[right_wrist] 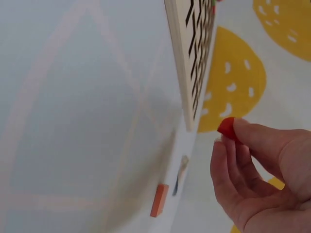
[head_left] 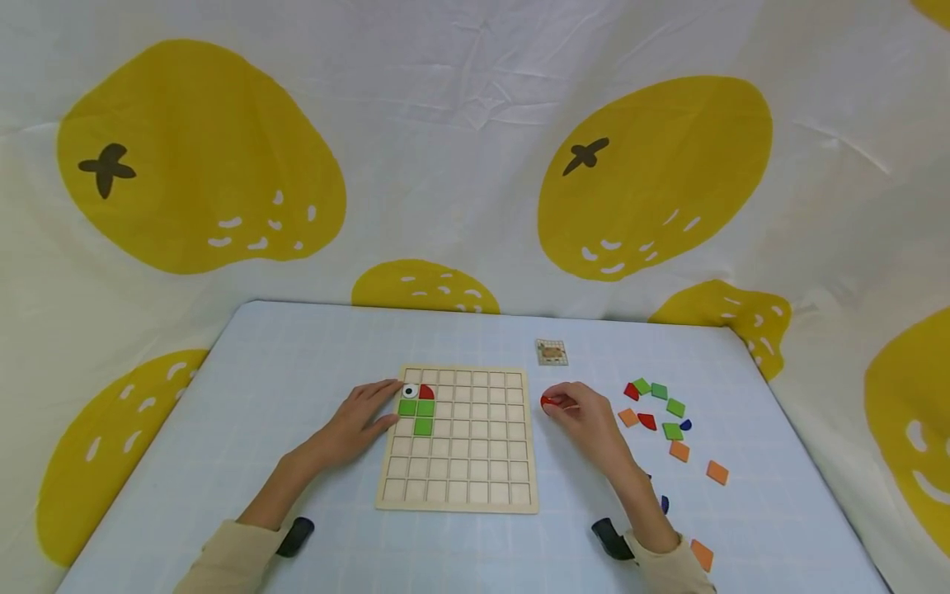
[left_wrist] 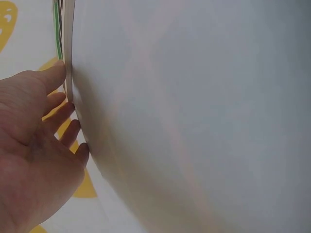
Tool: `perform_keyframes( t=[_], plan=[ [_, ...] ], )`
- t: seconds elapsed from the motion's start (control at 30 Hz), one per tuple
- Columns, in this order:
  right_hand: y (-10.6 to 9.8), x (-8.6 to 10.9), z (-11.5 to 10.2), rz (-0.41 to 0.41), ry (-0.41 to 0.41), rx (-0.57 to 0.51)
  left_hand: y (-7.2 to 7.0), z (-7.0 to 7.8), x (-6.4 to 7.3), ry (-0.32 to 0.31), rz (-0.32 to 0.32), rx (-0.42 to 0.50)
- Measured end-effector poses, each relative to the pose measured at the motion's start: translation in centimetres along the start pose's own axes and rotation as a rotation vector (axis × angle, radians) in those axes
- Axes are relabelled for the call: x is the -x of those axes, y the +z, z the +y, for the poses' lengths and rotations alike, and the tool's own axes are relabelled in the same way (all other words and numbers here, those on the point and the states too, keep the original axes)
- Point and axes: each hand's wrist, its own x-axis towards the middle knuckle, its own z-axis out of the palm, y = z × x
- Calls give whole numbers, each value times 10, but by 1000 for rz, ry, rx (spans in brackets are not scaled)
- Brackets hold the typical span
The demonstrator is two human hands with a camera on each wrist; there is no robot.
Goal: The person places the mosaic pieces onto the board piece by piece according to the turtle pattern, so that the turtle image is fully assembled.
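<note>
A wooden grid board (head_left: 467, 445) lies on the table, its upper left cells filled with a round eye tile (head_left: 411, 391), a red quarter-circle tile (head_left: 426, 392) and several green square tiles (head_left: 424, 426). My left hand (head_left: 355, 425) touches the board's left edge with straight, relaxed fingers; in the left wrist view the thumb and fingertips of that hand (left_wrist: 39, 131) meet the wooden side. Just right of the board, my right hand (head_left: 588, 419) pinches a small red tile (right_wrist: 227, 127) between thumb and fingers, raised above the table.
Loose green, red, orange and blue tiles (head_left: 675, 407) are scattered on the right of the table. A small picture card (head_left: 552, 352) lies beyond the board's upper right corner. An orange tile (head_left: 701, 554) lies beside the right sleeve. A fruit-print cloth (head_left: 445, 165) hangs behind the table.
</note>
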Motion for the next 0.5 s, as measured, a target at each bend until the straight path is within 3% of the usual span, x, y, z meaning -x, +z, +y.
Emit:
perform_keyframes(
  t=[0.5],
  plan=[
    [32, -8, -23, -38, -79, -136, 1, -2, -1, 5, -3, 3]
  ],
)
